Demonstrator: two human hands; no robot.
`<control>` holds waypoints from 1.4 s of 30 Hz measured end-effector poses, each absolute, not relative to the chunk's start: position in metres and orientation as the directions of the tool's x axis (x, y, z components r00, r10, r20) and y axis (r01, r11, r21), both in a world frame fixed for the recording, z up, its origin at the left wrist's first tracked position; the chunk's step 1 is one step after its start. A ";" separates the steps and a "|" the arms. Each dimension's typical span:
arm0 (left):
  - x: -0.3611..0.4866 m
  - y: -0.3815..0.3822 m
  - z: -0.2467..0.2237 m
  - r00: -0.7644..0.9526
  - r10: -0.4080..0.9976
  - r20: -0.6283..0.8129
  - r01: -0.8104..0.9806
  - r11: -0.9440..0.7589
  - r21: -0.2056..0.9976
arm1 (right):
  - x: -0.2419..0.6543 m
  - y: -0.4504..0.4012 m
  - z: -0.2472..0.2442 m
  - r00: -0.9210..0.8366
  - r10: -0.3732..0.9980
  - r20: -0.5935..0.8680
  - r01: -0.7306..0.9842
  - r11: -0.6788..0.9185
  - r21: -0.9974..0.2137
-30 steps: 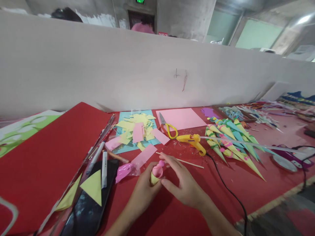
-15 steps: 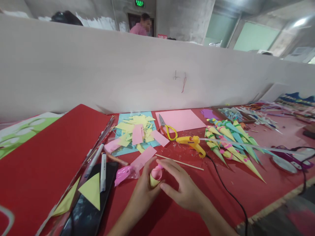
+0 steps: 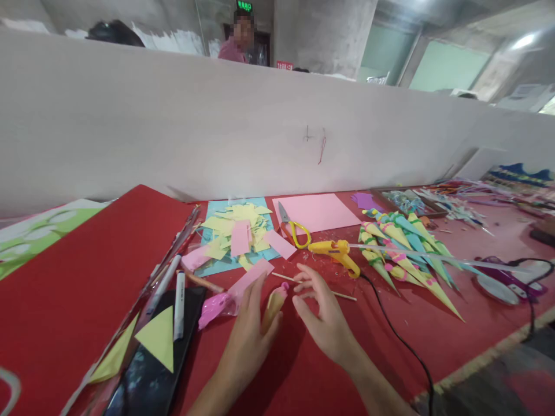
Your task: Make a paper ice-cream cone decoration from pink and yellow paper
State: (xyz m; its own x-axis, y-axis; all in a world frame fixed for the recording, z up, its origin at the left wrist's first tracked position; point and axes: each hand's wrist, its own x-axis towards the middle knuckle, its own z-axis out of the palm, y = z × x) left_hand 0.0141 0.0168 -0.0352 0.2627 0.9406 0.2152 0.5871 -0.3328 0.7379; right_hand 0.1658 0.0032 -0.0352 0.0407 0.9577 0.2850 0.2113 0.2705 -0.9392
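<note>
Left hand (image 3: 247,329) cradles 1 pink-topped yellow paper cone (image 3: 273,304) in curled fingers, right hand (image 3: 323,323) loosely spread; banded pastel paper cones (image 3: 405,242) piled, yellow paper triangle (image 3: 159,338) unrolled.

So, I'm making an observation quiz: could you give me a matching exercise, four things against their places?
1. scissors
2. white marker
3. decorated cones
4. left hand

A. right of the yellow glue gun
B. at the small cone
C. partly on the large pink sheet
D. on the flat black object

Pairs: 1-C, 2-D, 3-A, 4-B
</note>
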 end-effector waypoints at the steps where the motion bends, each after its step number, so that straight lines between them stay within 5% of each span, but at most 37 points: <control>1: 0.012 0.017 -0.031 0.257 0.930 0.265 0.627 -0.369 0.687 | 0.166 0.004 -0.036 0.055 0.958 0.281 0.208 0.264 -0.942; 7: -0.030 0.019 0.003 0.287 0.815 0.503 0.739 -0.522 0.425 | 0.167 0.003 -0.035 0.060 0.956 0.288 0.239 0.266 -0.934; 12: -0.071 0.036 -0.007 0.512 0.819 0.258 0.823 -0.554 0.123 | 0.168 0.002 -0.028 0.036 0.949 0.312 0.279 0.290 -0.915; 15: -0.075 0.047 -0.018 0.482 0.864 0.147 0.867 -0.494 0.064 | 0.169 0.002 -0.024 0.008 0.940 0.341 0.295 0.324 -0.899; 19: -0.061 0.049 -0.018 0.448 0.889 0.092 0.882 -0.456 0.117 | 0.168 0.002 -0.021 -0.059 0.928 0.367 0.316 0.366 -0.875; 24: -0.039 0.033 -0.001 0.503 0.854 0.135 0.743 -0.507 0.436 | 0.164 0.001 -0.016 -0.182 0.925 0.333 0.305 0.375 -0.876; 27: -0.029 0.026 0.006 0.544 0.819 0.181 0.656 -0.550 0.517 | 0.162 0.000 -0.015 -0.230 0.915 0.332 0.265 0.387 -0.883; 42: -0.004 0.019 0.009 0.591 0.806 0.025 0.656 -0.499 0.566 | 0.161 0.000 -0.013 -0.217 0.943 0.253 0.238 0.302 -0.923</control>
